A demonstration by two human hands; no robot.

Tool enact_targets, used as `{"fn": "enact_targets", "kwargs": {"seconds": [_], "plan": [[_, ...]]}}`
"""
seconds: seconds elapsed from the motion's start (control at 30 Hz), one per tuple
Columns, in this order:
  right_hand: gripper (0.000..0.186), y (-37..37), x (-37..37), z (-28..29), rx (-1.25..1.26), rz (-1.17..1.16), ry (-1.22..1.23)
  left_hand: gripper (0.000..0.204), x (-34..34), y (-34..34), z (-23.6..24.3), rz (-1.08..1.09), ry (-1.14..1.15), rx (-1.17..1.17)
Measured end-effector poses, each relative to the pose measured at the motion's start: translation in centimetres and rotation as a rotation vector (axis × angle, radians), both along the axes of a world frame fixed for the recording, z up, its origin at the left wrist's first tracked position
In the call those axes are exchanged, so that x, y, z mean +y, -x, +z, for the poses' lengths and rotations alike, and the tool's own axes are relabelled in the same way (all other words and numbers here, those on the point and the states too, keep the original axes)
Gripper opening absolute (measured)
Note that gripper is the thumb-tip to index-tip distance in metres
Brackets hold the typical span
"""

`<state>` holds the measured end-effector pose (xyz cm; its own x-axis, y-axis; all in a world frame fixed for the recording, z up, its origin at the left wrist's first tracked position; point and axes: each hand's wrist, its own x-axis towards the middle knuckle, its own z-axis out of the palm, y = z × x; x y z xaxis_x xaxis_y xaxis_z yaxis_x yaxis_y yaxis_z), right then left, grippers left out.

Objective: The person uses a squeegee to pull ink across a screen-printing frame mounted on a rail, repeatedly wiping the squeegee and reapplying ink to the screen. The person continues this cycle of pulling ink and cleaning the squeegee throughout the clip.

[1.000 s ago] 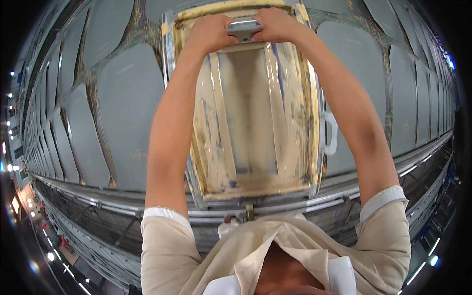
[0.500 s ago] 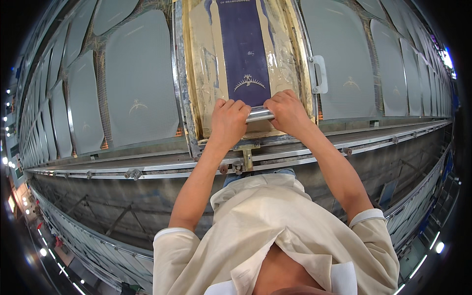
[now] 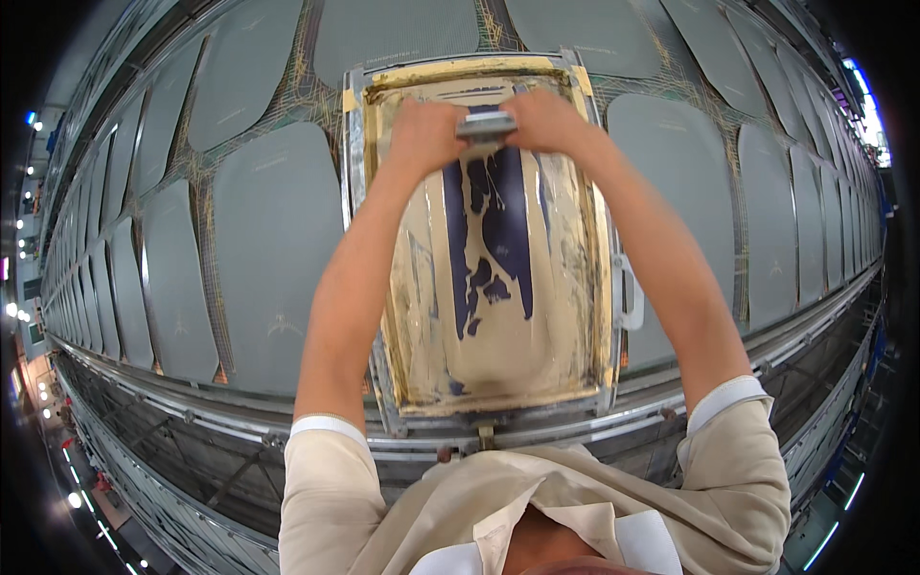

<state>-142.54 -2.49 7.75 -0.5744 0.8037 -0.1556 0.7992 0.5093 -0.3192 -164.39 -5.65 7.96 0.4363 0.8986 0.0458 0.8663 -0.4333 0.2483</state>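
Your left hand (image 3: 428,139) and right hand (image 3: 548,120) are clasping opposite ends of the metal squeegee (image 3: 487,125), probably keeping its pressure even; it is sitting near the far end of the screen-printing frame (image 3: 460,69), whose raised rim is seemingly containing the beige ink (image 3: 494,359).

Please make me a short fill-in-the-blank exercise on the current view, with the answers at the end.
1. The bare left hand and bare right hand grip a silver metal bar near the ____ end of the rectangular, yellow-edged frame, as seen from the person.
2. The white loop-shaped handle is on the frame's ____ side.
3. The dark purple strip is partly covered by ____-coloured paste.
4. The rounded sheets beside the frame are ____.

Missing words: far; right; beige; grey.
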Motion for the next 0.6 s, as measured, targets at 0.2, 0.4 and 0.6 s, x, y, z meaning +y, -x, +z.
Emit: {"fn": "enact_targets", "kwargs": {"seconds": [0.2,0.4,0.6], "plan": [[0.034,0.7,10.6,-1.4,0.076,0.048,0.055,0.037,10.5,1.1,-1.2,-0.022,0.023,0.007],[0.04,1.0,12.1,-3.1,0.171,0.04,0.078,0.03,11.3,1.0,-1.8,0.041,0.13,-0.094],[0.033,0.8,6.0,-1.0,0.117,0.025,0.123,0.032,5.7,0.4,-0.9,0.035,0.088,-0.06]]}}
